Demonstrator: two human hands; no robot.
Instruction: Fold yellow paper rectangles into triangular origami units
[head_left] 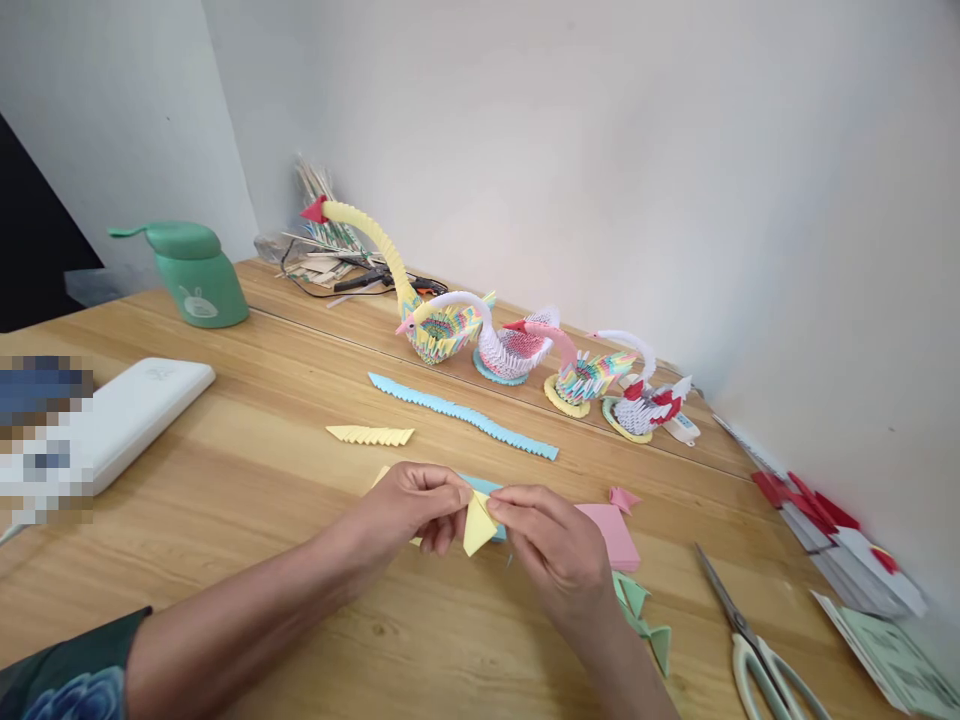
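A small folded piece of yellow paper (480, 524) is pinched between both hands near the middle of the wooden table. My left hand (427, 505) grips its left side with thumb and fingers. On its right edge, the fingertips of my right hand (551, 540) are closed. Blue paper (480, 484) lies behind and below the hands, partly hidden by them. Beyond them are a short chain of yellow folded pieces (371, 436) and a long chain of blue ones (465, 414). Pink square paper (613, 535) sits beside my right hand.
Green folded pieces (658, 645) and scissors (742, 625) lie at the right. Several paper swans (517, 350) line the back. A green container (201, 285) and white device (154, 410) stand left. Red and white papers (832, 540) rest by the wall.
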